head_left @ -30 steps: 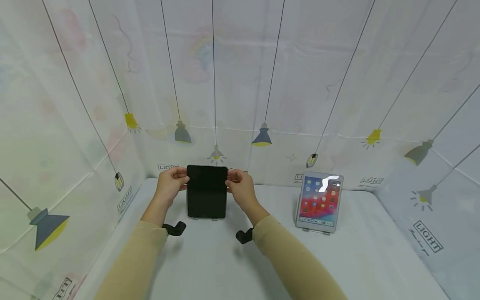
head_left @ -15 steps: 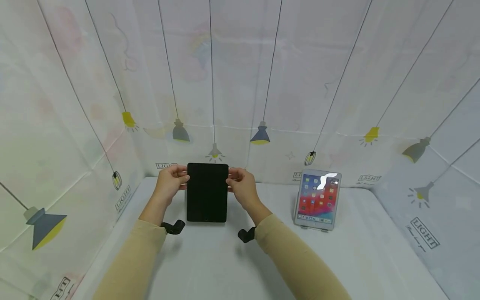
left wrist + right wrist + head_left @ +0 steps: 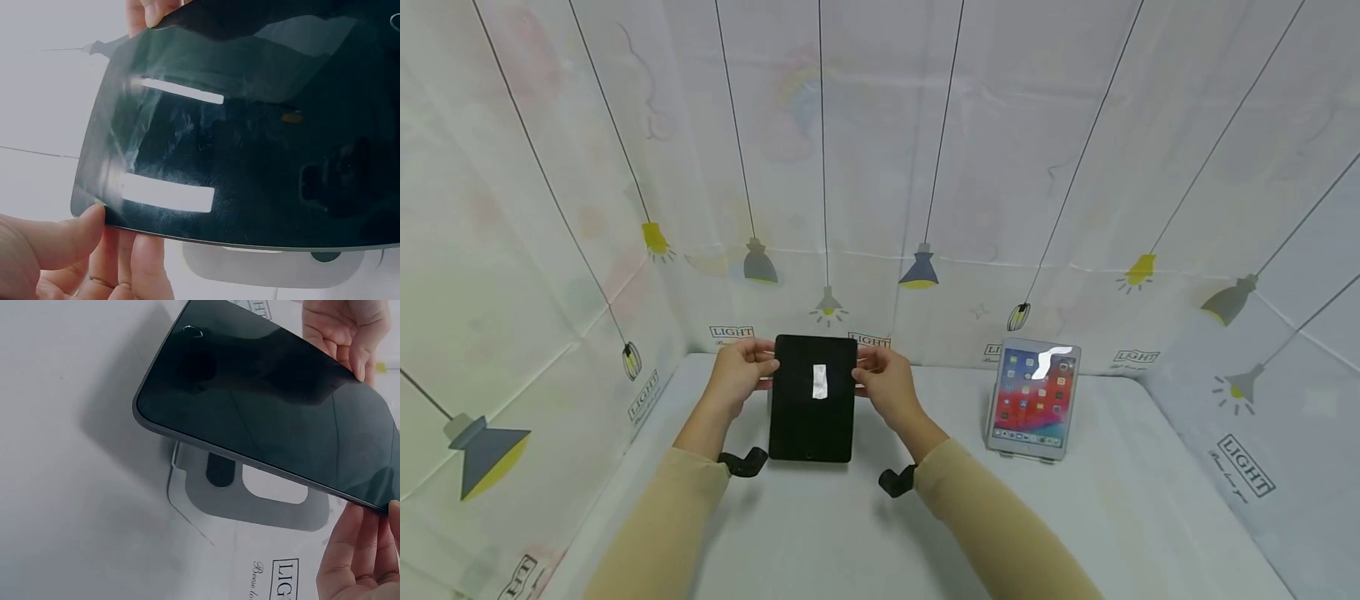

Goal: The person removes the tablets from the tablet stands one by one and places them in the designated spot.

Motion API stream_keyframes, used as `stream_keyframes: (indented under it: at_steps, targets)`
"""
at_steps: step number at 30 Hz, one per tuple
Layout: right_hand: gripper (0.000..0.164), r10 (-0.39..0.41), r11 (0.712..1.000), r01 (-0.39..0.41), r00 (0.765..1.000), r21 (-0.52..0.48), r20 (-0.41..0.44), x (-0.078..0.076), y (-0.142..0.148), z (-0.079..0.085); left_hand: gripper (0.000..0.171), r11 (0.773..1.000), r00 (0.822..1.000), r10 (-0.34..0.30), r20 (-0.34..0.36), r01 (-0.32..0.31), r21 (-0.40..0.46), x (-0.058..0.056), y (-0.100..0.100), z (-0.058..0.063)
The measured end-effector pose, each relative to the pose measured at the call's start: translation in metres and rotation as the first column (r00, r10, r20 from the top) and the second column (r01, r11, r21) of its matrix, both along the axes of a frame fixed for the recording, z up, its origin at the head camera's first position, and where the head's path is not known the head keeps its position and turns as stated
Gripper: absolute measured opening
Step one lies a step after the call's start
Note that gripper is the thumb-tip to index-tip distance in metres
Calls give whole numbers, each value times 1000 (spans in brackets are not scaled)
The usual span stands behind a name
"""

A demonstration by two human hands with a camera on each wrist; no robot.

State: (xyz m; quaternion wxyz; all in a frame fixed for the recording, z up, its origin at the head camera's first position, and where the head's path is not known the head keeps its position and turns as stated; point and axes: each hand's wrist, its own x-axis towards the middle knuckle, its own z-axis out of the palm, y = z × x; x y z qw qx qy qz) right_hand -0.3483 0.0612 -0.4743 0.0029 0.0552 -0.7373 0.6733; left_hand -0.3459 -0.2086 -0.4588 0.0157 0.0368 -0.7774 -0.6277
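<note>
A black tablet (image 3: pixel 801 417) with a dark screen is held upright between both hands at the middle left of the table. My left hand (image 3: pixel 737 375) pinches its left edge near the top, thumb on the front and fingers behind. At the opposite edge my right hand (image 3: pixel 883 379) grips it the same way. In the right wrist view the tablet's lower end stands away from a grey metal stand (image 3: pixel 262 506) with cut-out openings and a dark pad. The left wrist view shows light reflections on the glass and part of that stand (image 3: pixel 275 265) beyond the edge.
A white tablet (image 3: pixel 1033 396) with a lit home screen leans on its own stand to the right. The white table (image 3: pixel 820 533) is bounded by a back wall sheet (image 3: pixel 880 167) printed with hanging lamps. Black camera mounts (image 3: pixel 745 462) sit on both wrists.
The black tablet has come off its stand and towards me, its lower edge now lower in the head view. A bright reflection has appeared on its screen. Both hands keep their grip.
</note>
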Motion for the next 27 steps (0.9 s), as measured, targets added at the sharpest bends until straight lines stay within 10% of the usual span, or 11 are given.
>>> stream_keyframes:
  at_steps: [27]
  targets:
    - [24,22,998,-15,992,-53,126,30,-3,-20,32,1000,991,-19,131,18,4,29,-3,-20]
